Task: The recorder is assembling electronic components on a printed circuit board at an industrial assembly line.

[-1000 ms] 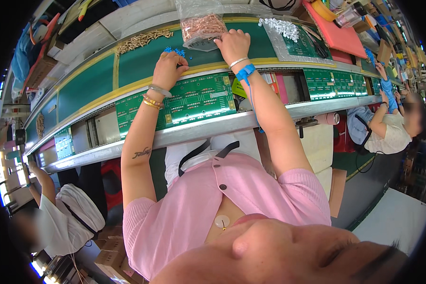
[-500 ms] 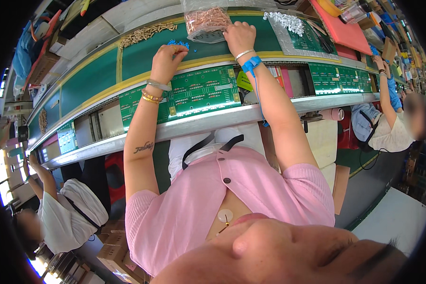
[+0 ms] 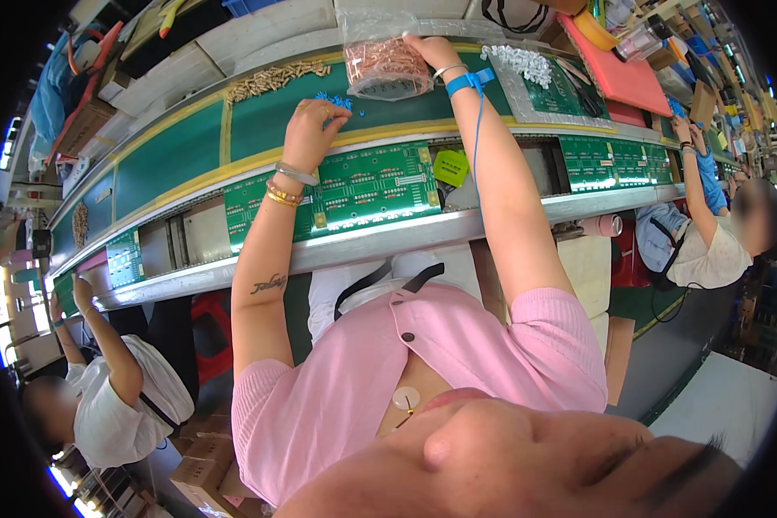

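Observation:
My left hand (image 3: 313, 131) hovers at a small heap of blue components (image 3: 333, 101), its thumb and fingers curled together; whatever sits between the fingertips is hidden. Below it, a long green circuit board (image 3: 371, 181) with rows of small parts lies along the metal rail. My right hand (image 3: 433, 53), its wrist in a blue strap with a cord, grips the upper right edge of a clear plastic bag (image 3: 373, 89). Copper-coloured wire-like pieces (image 3: 380, 62) fill this bag.
Tan cylindrical parts (image 3: 278, 79) lie left of the bag, white parts (image 3: 522, 65) to its right. A yellow-green tag (image 3: 451, 167) sits beside the board. More boards (image 3: 617, 162) stand farther right on the rail (image 3: 388, 231). Co-workers sit on both sides.
My right hand has slid farther away along the bag's right side, up to its top edge. My left hand has stayed near the blue heap. The whole view has tilted slightly.

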Demonstrator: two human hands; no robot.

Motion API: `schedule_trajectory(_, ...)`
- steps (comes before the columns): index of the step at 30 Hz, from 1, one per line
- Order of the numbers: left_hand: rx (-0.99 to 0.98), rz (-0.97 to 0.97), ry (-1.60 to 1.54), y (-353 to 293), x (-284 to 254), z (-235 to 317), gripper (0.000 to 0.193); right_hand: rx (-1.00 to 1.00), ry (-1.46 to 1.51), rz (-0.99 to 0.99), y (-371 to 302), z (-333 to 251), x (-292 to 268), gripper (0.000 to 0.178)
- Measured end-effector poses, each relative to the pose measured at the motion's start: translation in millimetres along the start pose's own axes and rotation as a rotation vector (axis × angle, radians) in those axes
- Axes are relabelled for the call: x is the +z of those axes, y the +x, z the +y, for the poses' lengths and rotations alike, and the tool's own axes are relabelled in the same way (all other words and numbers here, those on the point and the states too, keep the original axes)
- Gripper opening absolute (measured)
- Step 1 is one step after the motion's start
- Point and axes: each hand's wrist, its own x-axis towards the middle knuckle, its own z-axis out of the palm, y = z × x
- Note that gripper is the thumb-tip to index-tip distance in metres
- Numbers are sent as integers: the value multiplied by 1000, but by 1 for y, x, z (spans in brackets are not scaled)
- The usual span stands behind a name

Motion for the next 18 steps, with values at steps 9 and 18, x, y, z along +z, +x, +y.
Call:
schedule_trajectory(9, -50, 16, -16, -6, -8, -5, 7, -147, 722, 158, -17, -21, -10, 24)
schedule_trajectory(18, -44, -14, -30, -9, -2, -9, 8, -504, -81, 272, -90, -64, -51, 11)
